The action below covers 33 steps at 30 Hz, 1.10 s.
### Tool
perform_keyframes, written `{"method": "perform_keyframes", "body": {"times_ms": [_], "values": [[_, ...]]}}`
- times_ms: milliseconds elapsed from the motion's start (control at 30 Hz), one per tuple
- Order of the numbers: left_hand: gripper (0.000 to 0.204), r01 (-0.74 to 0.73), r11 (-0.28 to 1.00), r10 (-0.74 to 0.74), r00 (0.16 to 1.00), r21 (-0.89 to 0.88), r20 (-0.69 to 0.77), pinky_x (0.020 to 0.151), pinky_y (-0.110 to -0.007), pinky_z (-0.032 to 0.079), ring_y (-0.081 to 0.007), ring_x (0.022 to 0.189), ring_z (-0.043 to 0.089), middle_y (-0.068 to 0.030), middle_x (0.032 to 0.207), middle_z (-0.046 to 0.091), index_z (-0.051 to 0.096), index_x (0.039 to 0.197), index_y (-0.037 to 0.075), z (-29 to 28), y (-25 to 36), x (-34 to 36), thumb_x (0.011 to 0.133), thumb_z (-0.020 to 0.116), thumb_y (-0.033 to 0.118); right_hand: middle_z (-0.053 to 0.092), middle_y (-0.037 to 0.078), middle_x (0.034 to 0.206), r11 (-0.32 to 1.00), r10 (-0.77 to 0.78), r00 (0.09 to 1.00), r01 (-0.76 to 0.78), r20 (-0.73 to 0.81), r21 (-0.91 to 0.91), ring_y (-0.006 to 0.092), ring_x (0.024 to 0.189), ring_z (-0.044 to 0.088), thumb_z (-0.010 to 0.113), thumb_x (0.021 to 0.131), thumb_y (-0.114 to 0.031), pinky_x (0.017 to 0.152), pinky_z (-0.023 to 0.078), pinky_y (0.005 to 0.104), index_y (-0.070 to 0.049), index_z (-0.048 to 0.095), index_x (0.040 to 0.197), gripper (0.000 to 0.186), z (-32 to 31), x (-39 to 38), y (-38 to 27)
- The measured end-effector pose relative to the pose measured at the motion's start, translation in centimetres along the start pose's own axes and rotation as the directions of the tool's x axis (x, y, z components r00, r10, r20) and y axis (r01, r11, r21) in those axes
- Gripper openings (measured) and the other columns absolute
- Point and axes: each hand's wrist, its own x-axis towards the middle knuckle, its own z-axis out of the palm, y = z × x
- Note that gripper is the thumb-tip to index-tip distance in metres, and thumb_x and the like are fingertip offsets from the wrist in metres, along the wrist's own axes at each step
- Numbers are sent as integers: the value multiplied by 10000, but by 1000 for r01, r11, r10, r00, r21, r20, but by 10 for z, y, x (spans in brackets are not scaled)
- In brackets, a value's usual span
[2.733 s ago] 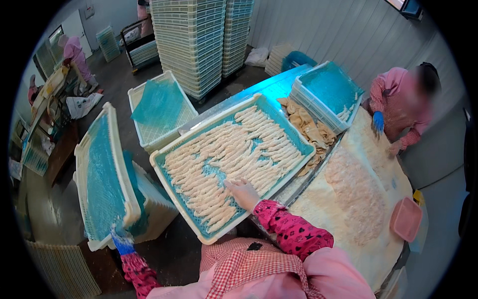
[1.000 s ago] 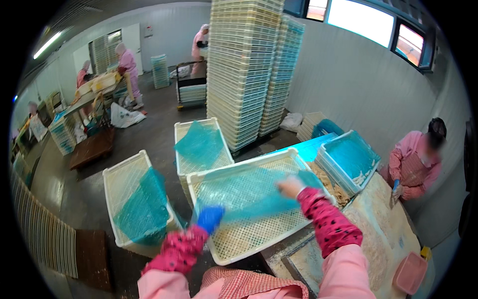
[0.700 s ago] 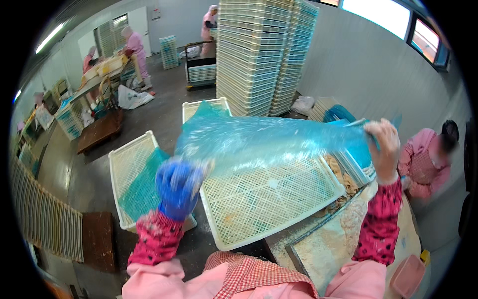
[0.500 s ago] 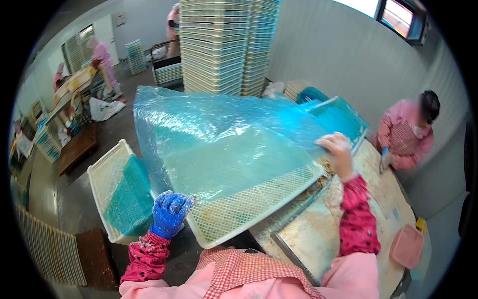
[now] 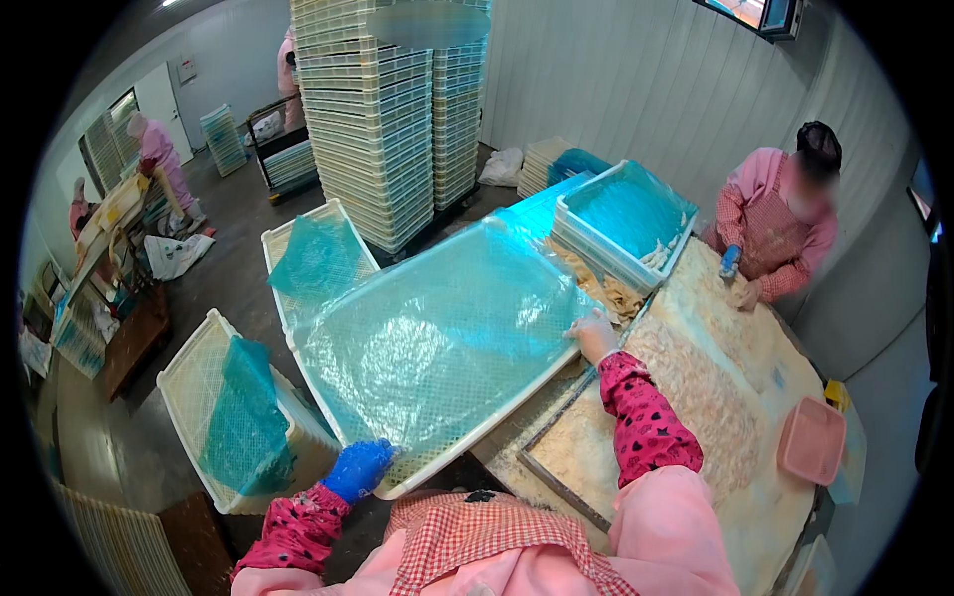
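A thin, see-through blue plastic sheet (image 5: 427, 328) lies spread over a white mesh tray (image 5: 475, 438). My left hand (image 5: 358, 470), in a blue glove, is closed on the sheet's near left corner by the tray's rim. At the tray's right side, my right hand (image 5: 593, 336) in a pale thin glove pinches the sheet's edge. The fingertips of both hands are partly hidden. Some of the tray's mesh shows through the film and along its near edge.
More mesh trays with green netting, one farther (image 5: 318, 248) and one nearer (image 5: 189, 397), stand left. Tall tray stacks (image 5: 368, 129) rise behind. Right is a worktable (image 5: 775, 447) covered in pale crumbly material, with a pink basin (image 5: 812, 442), a blue-lined bin (image 5: 606, 248) and a co-worker (image 5: 780, 209).
The plastic sheet has come down from a billow to lie flat over the tray. My right hand has moved left and lower in the picture. The view has shifted too.
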Motion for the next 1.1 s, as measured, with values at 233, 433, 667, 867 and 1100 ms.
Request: {"method": "perform_keyframes", "body": {"times_ms": [233,433,667,867,1100], "values": [[435,6,935,214,787,-354,579,756,-363,473,-260,861,604,-148,970,620,458,1258,145,16,-35,38,857,547,289,614,51,1003,986,146,879,-94,453,-136,227,1026,547,472,799,-130,983,249,558,-166,652,960,245,-24,6,-27],[575,-75,975,202,683,-208,702,763,-360,466,-260,869,601,-156,978,622,404,1308,113,-18,-1,71,824,588,363,542,103,1148,983,152,985,-141,-84,118,297,1106,482,519,738,-95,950,284,540,-98,527,1130,392,-39,-44,-53],[620,-510,754,527,846,-414,-84,967,-373,373,-309,1147,471,-163,1256,481,392,1305,37,-8,157,176,755,666,123,547,92,931,809,429,902,-365,-38,460,276,928,516,640,680,-247,828,396,386,-68,556,902,297,-69,-204,-101],[677,-527,811,583,758,-252,292,919,-413,397,-365,1082,463,-191,1174,484,389,1304,87,103,262,222,715,669,272,579,116,895,494,858,513,-838,29,232,308,888,530,637,675,-176,795,415,416,-80,575,895,248,-92,-416,-83],[598,-700,569,821,506,-432,263,925,-395,396,-343,1105,457,-161,1233,449,406,1306,151,172,392,200,738,591,122,597,118,858,361,932,331,-840,-145,405,313,887,545,620,678,-84,794,427,400,-56,581,903,230,-64,-434,-9]]}}
